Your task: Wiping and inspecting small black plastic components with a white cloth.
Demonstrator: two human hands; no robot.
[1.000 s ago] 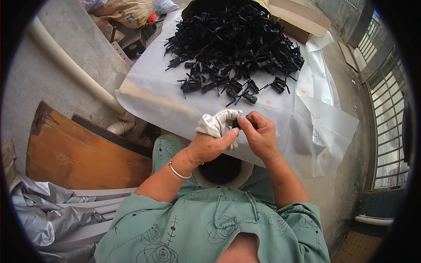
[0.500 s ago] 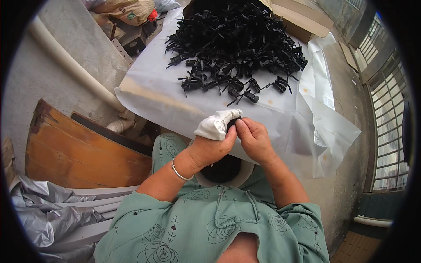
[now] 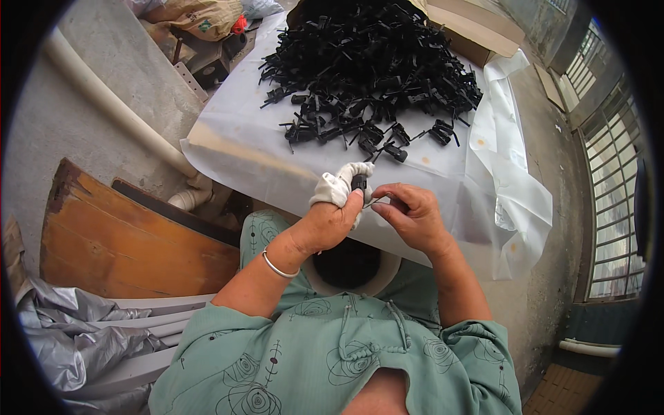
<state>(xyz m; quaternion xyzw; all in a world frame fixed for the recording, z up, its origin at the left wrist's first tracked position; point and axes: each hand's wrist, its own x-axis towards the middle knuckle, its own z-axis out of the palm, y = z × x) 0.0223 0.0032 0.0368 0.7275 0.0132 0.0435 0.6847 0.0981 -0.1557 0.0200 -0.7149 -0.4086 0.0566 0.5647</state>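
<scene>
My left hand (image 3: 335, 207), with a white cloth glove (image 3: 333, 188) over its fingers and a bare thumb, is closed around a small black plastic part (image 3: 359, 182). Just to its right, my right hand (image 3: 411, 213) pinches a thin dark strip (image 3: 375, 202) that sticks out by the left thumb. Whether the strip belongs to the held part cannot be made out. Both hands are above the near edge of the table. Beyond them lies a large heap of similar black plastic parts (image 3: 366, 62), with thin strips poking out.
White plastic sheeting (image 3: 270, 155) covers the table and hangs at the right. An open cardboard box (image 3: 477, 28) stands behind the heap. A white bucket (image 3: 387, 273) with a dark inside sits between my legs. A worn wooden board (image 3: 124, 238) leans at the left, below a pipe (image 3: 117, 104).
My right hand has drawn back slightly to the right, and the strip now shows in its pinch. My left hand has turned, bringing the black part into view.
</scene>
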